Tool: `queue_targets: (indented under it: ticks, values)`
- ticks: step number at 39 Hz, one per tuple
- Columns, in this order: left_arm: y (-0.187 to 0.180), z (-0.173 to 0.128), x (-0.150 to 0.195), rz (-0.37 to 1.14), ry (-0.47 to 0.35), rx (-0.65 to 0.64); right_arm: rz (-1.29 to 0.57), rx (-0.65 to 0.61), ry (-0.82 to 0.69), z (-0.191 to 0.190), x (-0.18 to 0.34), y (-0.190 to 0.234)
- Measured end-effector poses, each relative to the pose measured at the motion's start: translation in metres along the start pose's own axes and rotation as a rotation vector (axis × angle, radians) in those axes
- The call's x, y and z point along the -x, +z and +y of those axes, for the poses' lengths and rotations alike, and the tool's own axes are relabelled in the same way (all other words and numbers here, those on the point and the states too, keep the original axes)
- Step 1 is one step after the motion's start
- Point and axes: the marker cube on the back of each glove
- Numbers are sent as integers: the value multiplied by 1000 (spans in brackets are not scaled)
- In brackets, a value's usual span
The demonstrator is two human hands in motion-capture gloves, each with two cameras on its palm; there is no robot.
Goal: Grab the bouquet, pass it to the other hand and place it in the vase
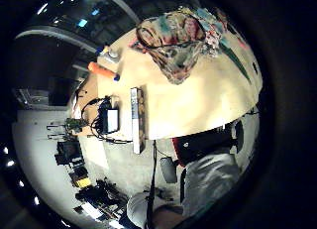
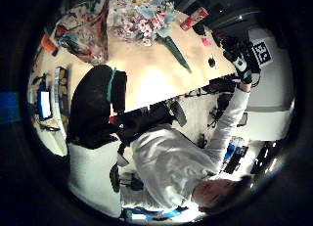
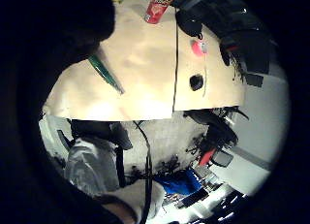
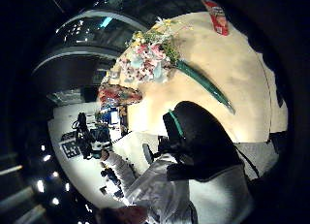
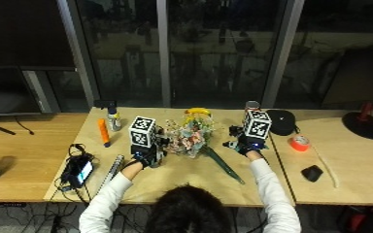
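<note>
1. A bouquet (image 5: 190,137) of pink, white and yellow flowers is seen lying on a light wooden table (image 5: 174,179), its long green stem (image 5: 222,166) stretched across the bare top toward the person seated at the near edge.
2. The left hand (image 5: 146,154) is raised above the table just beside the flower heads; nothing is seen held in it, though whether its fingers are spread or curled cannot be told.
3. The right hand (image 5: 246,143) is held up on the other side of the bouquet, apart from it; its grip cannot be made out either.
4. A crumpled patterned cloth or bag (image 1: 173,40) is shown on the table close to the left palm.
5. An orange marker (image 5: 102,132), a small bottle (image 5: 113,119), a roll of red tape (image 5: 299,142) and a red can (image 4: 215,15) are also set out on the tables.
</note>
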Motion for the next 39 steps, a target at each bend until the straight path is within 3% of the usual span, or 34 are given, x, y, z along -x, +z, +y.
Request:
queue_targets:
  ticks: [12,16,20,24,29,32,39]
  values:
    - [13,0,-3,39,38,16,-58,88,146,-37,-18,29]
    - [15,1,-1,92,51,24,-72,231,254,-41,-24,53]
    - [14,-1,-1,159,61,-22,-76,131,157,-62,-30,82]
    - [14,-4,-1,166,64,-37,-62,94,162,-59,-28,98]
    - [18,-7,-6,147,65,-15,-75,313,250,-60,-31,130]
    - [21,-10,-9,139,70,-12,-64,242,217,-67,-31,145]
    - [23,-10,-16,129,77,-1,-32,148,225,-44,-20,152]
